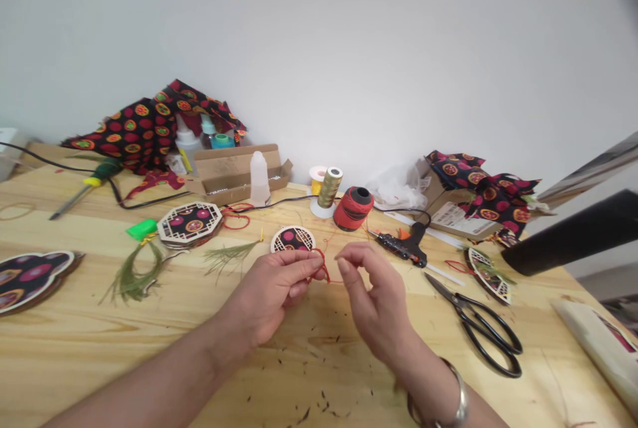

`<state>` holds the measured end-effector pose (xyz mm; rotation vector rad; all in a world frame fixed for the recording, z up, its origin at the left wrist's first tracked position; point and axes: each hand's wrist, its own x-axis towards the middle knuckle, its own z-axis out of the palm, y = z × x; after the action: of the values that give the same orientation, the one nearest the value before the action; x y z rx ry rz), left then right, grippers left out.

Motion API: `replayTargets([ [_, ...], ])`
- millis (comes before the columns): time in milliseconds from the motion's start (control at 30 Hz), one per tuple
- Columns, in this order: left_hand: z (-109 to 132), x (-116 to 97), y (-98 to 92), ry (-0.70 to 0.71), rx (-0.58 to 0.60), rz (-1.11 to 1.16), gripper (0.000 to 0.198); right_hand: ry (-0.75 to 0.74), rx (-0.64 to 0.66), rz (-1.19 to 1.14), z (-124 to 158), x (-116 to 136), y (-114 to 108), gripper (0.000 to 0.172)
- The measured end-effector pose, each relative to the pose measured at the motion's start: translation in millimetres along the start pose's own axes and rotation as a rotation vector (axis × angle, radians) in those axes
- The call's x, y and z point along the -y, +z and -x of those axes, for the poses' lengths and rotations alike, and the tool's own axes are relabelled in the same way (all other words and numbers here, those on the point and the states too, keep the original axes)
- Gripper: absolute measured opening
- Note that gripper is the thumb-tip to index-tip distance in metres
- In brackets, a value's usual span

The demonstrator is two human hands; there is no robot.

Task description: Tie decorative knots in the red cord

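Note:
Between the thumb and fingers of my left hand [274,288], a looped red cord [323,265] is pinched. My right hand [376,298] is just to the right, its thumb and index finger curled close together. A thin red strand runs from the loop towards that hand, but whatever its fingertips hold is too small to make out. Behind my left hand lies a round ornament [293,240] with a pale lattice frame and patterned fabric, partly covered by the fingers. A red cord spool [353,209] stands beyond my hands.
Black-handled scissors [481,325] and a glue gun [403,245] lie on the right. Further left are an octagonal ornament [190,223], a green tassel [135,275] and a screwdriver [84,189]. A white bottle [259,179] and a gold thread spool [329,187] stand behind.

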<state>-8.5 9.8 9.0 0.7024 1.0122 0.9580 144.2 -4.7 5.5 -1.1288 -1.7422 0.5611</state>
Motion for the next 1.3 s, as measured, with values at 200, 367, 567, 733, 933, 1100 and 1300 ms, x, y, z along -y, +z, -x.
replayTargets([
  [200,2.6,0.7,1.2,-0.013,-0.011,-0.026,0.015,0.57,0.203,-0.645,-9.3,-5.7,5.9,0.019],
  [367,2.7,2.6,0.6,-0.023,0.032,-0.036,0.016,0.62,0.197,-0.764,-7.5,-4.1,7.6,0.035],
  [567,1.6,2.9,0.3,-0.024,0.062,-0.034,0.015,0.61,0.243,-0.822,-8.3,-4.1,5.7,0.037],
  [733,1.0,3.1,0.0,-0.033,0.074,-0.036,0.013,0.609,0.293,-0.854,-9.1,-7.4,3.1,0.035],
  [933,0.4,3.4,-0.8,-0.042,0.079,-0.032,0.013,0.643,0.231,-0.86,-11.7,-13.1,-2.3,0.029],
  [1100,1.9,2.4,-0.4,-0.013,0.116,-0.067,0.01,0.75,0.289,-0.896,-10.6,-13.2,-2.7,0.036],
  [1300,5.5,0.3,4.4,-0.019,0.098,-0.162,0.01,0.705,0.358,-0.875,-10.5,-10.7,-3.8,0.027],
])
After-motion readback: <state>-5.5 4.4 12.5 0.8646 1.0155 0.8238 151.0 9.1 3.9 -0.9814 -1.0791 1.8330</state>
